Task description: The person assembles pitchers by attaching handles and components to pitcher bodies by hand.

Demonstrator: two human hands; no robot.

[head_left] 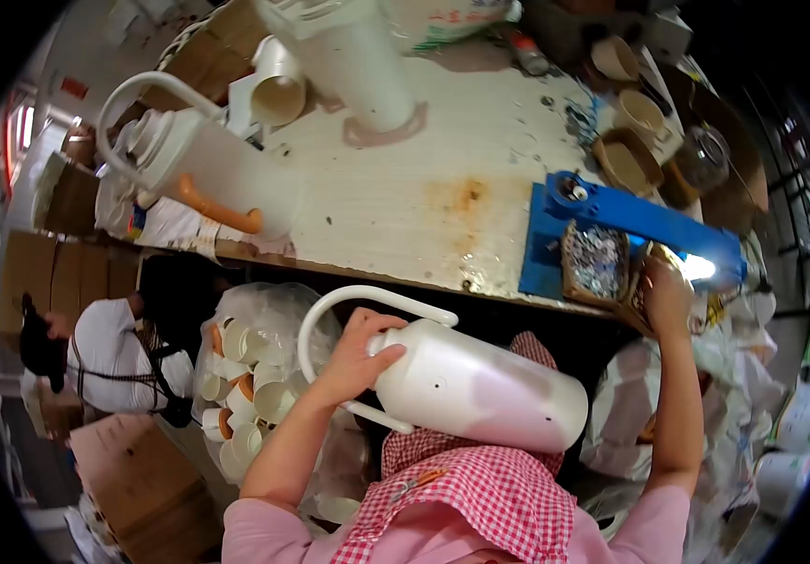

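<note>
A white bottle-shaped body point(489, 387) with a white curved handle point(330, 305) lies tilted across my lap. My left hand point(360, 355) is wrapped round its narrow neck end. Two small dark holes show on its side. Over at the right, my right hand point(665, 289) reaches into a small brown box point(638, 301) beside the blue machine point(649, 211); its fingertips are hidden by the box and glare. Another box of small shiny metal parts point(596, 263) sits just left of that hand.
On the white table point(395, 202) stand two more white bodies, one with an orange handle point(217, 209). A clear bag of cups point(252, 376) is left of my lap. A person in a white shirt point(109, 355) is at the far left, near cardboard boxes point(146, 479).
</note>
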